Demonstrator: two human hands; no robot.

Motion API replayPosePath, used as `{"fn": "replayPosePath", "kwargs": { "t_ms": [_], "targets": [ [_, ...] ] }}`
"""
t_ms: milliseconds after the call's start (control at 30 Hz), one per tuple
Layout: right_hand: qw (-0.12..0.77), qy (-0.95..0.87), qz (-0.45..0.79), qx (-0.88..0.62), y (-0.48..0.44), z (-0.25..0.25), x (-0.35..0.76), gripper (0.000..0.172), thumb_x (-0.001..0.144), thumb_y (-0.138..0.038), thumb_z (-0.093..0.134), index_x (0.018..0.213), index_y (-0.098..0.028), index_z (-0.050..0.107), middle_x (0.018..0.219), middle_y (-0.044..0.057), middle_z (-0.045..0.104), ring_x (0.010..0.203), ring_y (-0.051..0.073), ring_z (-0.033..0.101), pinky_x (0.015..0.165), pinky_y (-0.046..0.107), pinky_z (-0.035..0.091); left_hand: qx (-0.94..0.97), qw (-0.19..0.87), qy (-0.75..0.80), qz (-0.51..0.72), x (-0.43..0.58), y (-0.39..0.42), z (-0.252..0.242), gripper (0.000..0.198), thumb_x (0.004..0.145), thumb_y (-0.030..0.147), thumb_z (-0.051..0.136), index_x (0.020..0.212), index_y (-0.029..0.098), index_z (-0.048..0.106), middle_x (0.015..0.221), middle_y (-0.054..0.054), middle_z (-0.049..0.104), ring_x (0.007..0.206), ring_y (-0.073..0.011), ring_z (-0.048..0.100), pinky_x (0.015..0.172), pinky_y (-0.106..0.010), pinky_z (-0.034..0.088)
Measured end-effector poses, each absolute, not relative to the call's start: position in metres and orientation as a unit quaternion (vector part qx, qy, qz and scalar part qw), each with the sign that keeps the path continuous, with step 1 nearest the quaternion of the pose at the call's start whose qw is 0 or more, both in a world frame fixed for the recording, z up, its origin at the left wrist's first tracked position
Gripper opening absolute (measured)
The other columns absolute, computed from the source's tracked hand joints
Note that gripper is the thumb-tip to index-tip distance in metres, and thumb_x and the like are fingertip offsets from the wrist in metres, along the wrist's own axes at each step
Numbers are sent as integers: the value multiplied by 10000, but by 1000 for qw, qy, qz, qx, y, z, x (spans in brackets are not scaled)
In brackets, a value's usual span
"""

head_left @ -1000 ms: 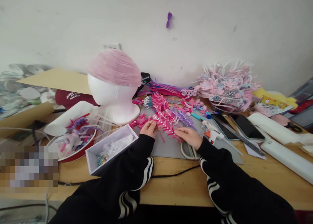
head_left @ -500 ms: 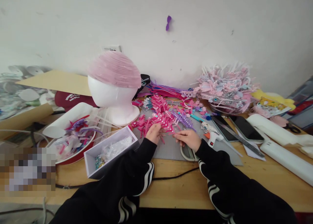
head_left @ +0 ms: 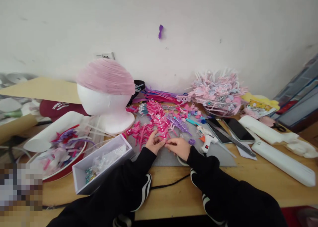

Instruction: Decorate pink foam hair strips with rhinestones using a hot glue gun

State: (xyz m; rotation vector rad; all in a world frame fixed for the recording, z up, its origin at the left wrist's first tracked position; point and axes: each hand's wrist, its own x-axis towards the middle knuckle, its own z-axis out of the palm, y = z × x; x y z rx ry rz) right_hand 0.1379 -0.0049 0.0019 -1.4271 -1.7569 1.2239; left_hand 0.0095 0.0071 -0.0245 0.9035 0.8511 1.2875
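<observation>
Above a grey mat (head_left: 164,160), a pink fuzzy leaf-shaped ornament (head_left: 162,125) with pearl beads along its strips stands up from my hands. My left hand (head_left: 154,143) pinches its lower end, fingers closed. My right hand (head_left: 179,148) meets the left at that same lower tip, thumb and forefinger pressed together on it. More pink leaf-shaped pieces (head_left: 142,131) lie to the left, and a purple beaded one (head_left: 179,122) lies just behind on the right. Scissors, mostly covered by my right hand, rest on the mat.
A white foam head (head_left: 104,104) with a pink cap stands back left. Nearer lies a long white box (head_left: 79,179) of beads. On the right are a glue gun (head_left: 208,139), a metal ruler (head_left: 238,142), phones (head_left: 238,129) and a basin piled with pink hair ornaments (head_left: 218,88).
My right hand has moved in to meet my left at the ornament's lower tip. The pink ornament is now more upright, and the camera view has turned slightly right.
</observation>
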Motion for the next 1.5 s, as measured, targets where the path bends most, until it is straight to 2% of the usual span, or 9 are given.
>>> {"fn": "replayPosePath", "kwargs": {
  "t_ms": [200, 333, 500, 700, 933, 1133, 1267, 1400, 1500],
  "targets": [
    [226, -762, 301, -527, -5, 12, 154, 227, 705, -316, 553, 846, -165, 645, 742, 40, 642, 639, 133, 561, 613, 247, 430, 371, 617, 374, 584, 4, 13, -24, 566, 467, 282, 727, 908, 191, 383, 535, 101, 519, 440, -60, 499, 452, -175, 395],
    [146, -740, 112, -647, -9, 30, 190, 253, 716, -271, 537, 901, -131, 636, 933, 115, 621, 902, 215, 545, 813, 315, 384, 335, 613, 379, 607, 2, 16, -21, 547, 471, 262, 723, 895, 199, 384, 544, 104, 509, 466, -80, 538, 446, -181, 409],
    [-18, -709, 53, -703, -30, 40, 206, 259, 726, -325, 508, 799, -117, 643, 909, 170, 614, 946, 281, 530, 791, 349, 376, 324, 615, 375, 614, 3, 13, -15, 541, 486, 218, 707, 918, 205, 381, 562, 100, 507, 480, -79, 548, 449, -174, 399],
    [-98, -679, 106, -720, -35, 34, 177, 497, 729, -541, 415, 846, -113, 639, 885, 205, 629, 815, 283, 591, 630, 345, 400, 341, 601, 374, 619, 3, 12, -14, 570, 507, 215, 686, 984, 217, 375, 600, 89, 509, 501, -77, 543, 458, -178, 381],
    [-33, -671, 132, -729, -18, 29, 178, 371, 704, -446, 470, 710, -114, 635, 782, 172, 644, 779, 258, 599, 633, 320, 406, 364, 548, 366, 658, 1, 18, -15, 538, 537, 209, 661, 1003, 193, 392, 638, 70, 512, 517, -67, 530, 477, -176, 379],
    [253, -487, 606, -576, -24, 17, 194, 355, 670, -478, 503, 692, -131, 577, 600, 67, 614, 457, 133, 538, 432, 249, 402, 379, 475, 363, 707, -7, 27, -10, 483, 557, 169, 633, 995, 185, 429, 637, 68, 487, 519, -48, 506, 503, -171, 389],
    [393, -355, 735, -422, -41, 7, 185, 348, 668, -473, 537, 641, -128, 579, 594, 53, 614, 354, 65, 447, 328, 184, 313, 383, 451, 361, 721, -12, 31, -3, 470, 572, 157, 612, 1005, 187, 432, 638, 68, 489, 494, -40, 484, 485, -170, 382],
    [420, -330, 772, -344, -59, 11, 172, 468, 692, -570, 488, 665, -119, 610, 601, 67, 622, 343, 65, 450, 317, 183, 311, 384, 448, 367, 720, -15, 31, 0, 461, 573, 153, 610, 998, 188, 434, 633, 71, 485, 501, -43, 485, 491, -174, 392],
    [370, -329, 811, -313, -68, 18, 162, 528, 725, -583, 421, 706, -96, 625, 662, 103, 637, 501, 131, 572, 446, 230, 431, 384, 454, 367, 715, -16, 31, 0, 461, 575, 155, 611, 999, 190, 432, 645, 71, 482, 495, -41, 484, 487, -177, 398]
  ]
}}
